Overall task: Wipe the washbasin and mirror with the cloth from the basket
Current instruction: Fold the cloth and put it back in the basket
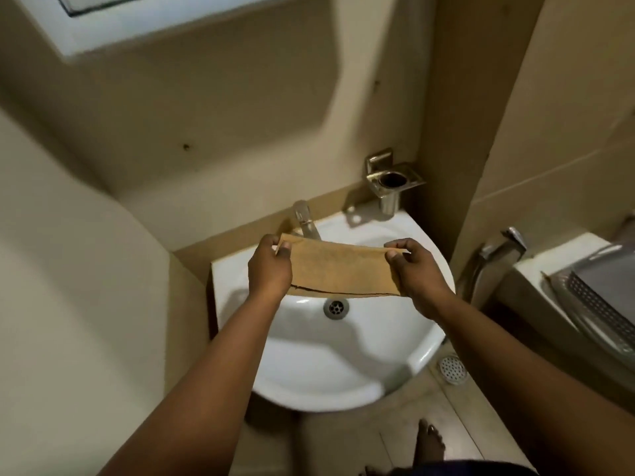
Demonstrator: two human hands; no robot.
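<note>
A tan-brown rectangular fabric cloth, edged by a dark line along its lower side, hangs above the glossy white ceramic washbasin. Within the basin sits a silver round metal drain with dark holes. Behind the basin the beige tiled wall carries small dark specks. Right of the basin, a grey perforated metal basket shows rows of dots.

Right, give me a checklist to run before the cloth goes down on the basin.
1. Left hand pinches the cloth: ok.
2. Right hand pinches the other end: ok.
3. Cloth spread flat between the hands: ok.
4. Cloth over the washbasin, above the drain: ok.
5. Tap off, no water seen running: ok.
6. Cloth damp: cannot tell.
</note>
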